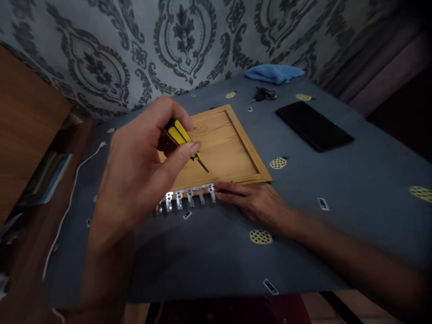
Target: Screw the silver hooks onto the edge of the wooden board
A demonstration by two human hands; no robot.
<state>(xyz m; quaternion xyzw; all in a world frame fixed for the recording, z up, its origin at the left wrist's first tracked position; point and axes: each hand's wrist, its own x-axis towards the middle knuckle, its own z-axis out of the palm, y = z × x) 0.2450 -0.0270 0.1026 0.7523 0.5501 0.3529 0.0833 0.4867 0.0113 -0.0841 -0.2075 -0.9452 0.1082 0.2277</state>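
Note:
My left hand grips a yellow and black screwdriver by its handle. The short dark shaft slants down to the right, its tip over the wooden frame panel. Along the panel's near edge runs a shiny metal hook rail with several hooks pointing toward me; my left hand and wrist cover its left part. My right hand rests at the near right corner, fingers extended and lying against the panel's edge, fingertips at the right end of the rail.
A black tablet or large phone lies to the right on the patterned grey tablecloth. Behind it are a bunch of keys and a blue cloth. A white cable runs along the left side, beside a wooden shelf.

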